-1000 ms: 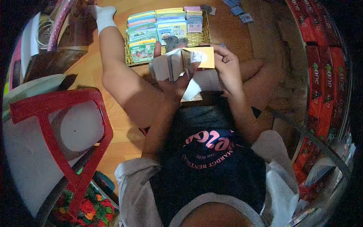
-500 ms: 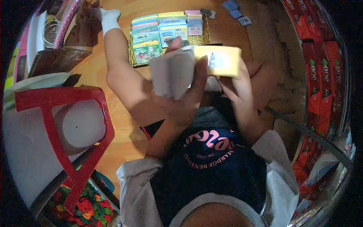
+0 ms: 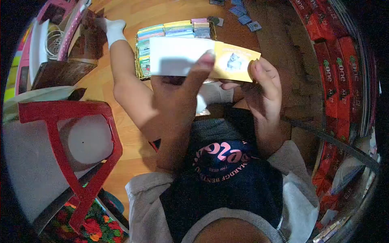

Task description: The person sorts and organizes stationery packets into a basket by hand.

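Note:
My left hand [image 3: 194, 75] grips a small open booklet [image 3: 234, 61] near its fold, its thumb lying on the pages. The page on the left is plain white; the yellow one on the right shows a grey animal picture. At the right edge of the yellow page, my right hand [image 3: 265, 77] pinches it between thumb and fingers. Behind the booklet, a wicker basket [image 3: 143, 75] stands on the floor with several rows of small coloured booklets [image 3: 178, 27], partly hidden by the white page.
Blue packets [image 3: 244, 19] lie on the wooden floor beyond the basket. Red paper boxes [image 3: 336, 73] are stacked along the right. A red-framed stool [image 3: 52, 129] stands at the left, above red and green flowers [image 3: 95, 224]. My outstretched leg [image 3: 123, 60] is left of the basket.
The booklet has opened out, its white page now spread flat to the left. My right hand has moved slightly right along the yellow page, and the view has shifted a little.

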{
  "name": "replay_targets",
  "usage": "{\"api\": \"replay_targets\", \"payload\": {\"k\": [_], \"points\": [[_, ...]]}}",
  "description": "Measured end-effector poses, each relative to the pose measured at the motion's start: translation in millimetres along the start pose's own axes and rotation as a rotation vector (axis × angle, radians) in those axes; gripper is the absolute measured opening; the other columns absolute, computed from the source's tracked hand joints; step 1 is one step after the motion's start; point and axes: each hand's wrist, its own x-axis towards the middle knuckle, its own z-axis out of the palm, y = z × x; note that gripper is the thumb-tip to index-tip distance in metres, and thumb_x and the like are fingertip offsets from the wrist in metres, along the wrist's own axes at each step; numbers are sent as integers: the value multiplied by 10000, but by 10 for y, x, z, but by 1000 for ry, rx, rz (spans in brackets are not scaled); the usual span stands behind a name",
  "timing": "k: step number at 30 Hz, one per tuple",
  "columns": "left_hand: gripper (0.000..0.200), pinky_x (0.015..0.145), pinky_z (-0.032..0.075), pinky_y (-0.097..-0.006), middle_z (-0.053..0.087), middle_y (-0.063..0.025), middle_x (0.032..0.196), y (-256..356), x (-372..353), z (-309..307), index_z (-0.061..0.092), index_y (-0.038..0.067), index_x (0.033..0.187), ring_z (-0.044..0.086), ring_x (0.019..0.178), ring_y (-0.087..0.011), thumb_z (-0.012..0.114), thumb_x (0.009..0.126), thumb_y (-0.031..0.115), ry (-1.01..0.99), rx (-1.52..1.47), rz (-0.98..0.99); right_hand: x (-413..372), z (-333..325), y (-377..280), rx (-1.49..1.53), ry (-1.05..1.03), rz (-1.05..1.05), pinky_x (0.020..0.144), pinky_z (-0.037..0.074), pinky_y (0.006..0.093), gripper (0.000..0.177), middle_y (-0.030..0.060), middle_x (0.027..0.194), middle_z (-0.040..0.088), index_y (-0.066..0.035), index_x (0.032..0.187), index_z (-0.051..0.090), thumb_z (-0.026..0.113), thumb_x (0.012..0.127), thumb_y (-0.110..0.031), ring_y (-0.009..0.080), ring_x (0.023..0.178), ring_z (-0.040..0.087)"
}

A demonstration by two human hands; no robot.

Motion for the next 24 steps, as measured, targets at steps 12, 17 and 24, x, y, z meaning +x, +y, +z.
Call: {"api": "replay_targets", "payload": {"k": [12, 17, 24], "points": [[353, 637, 491, -308, 568, -105, 821, -205, 62, -158, 519, -50, 926, 566, 699, -173, 671, 687, 162, 6, -233, -351, -61, 41, -12, 22, 25, -42, 628, 507, 305, 322, 179, 865, 588, 87, 960, 524, 499, 806, -195, 224, 715, 597], [373, 639, 513, -347, 560, -126, 849, -120, 65, -106, 502, -56, 947, 570, 724, -196, 665, 694, 165, -17, -307, -269, -82, 21, 1, -117, 41, -107, 665, 475, 267, 283, 152, 855, 595, 78, 945, 539, 535, 790, -158, 182, 730, 586], [286, 638, 485, -276, 589, -111, 806, -198, 54, -208, 551, -50, 885, 573, 719, -162, 655, 710, 150, 40, -70, -327, -102, -23, 8, -233, 16, -189, 698, 437, 237, 218, 105, 852, 598, 60, 929, 558, 576, 761, -77, 142, 760, 567]]}}
